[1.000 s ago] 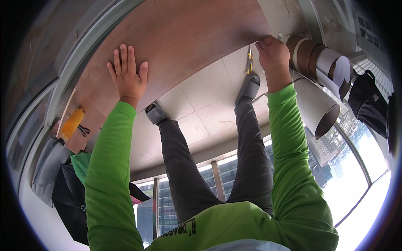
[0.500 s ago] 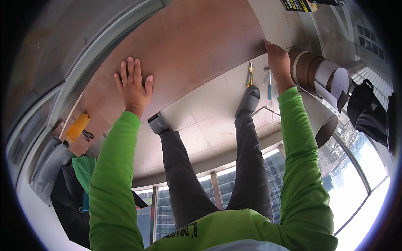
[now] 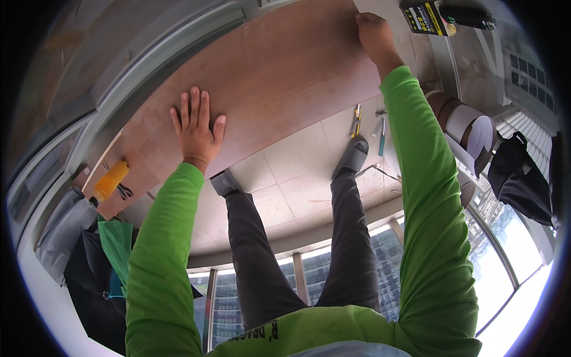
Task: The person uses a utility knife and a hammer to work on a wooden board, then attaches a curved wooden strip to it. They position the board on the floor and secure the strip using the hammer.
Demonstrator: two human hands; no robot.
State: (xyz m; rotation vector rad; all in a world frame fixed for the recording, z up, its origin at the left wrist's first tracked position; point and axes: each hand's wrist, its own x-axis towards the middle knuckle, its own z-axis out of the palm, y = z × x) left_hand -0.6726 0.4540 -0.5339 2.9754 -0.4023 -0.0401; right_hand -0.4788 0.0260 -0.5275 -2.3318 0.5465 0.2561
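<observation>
A long brown wood-grain board stretches across the upper middle, above my feet. My left hand lies flat on it with the fingers spread. Over at the board's right edge, my right hand is closed on that edge; its fingertips are curled out of sight. A yellow-handled utility knife and a hammer with a blue handle rest on the tiled floor beyond my right slipper.
At the left, an orange bottle and black scissors lie on brown wood. A dark umbrella is below them. Rolled brown sheets and a black bag stand right. A black-and-yellow box lies at the upper right.
My right hand has slid away from me along the board's right edge, from the near corner to farther up. My left hand stays flat on the board; the view has shifted slightly.
</observation>
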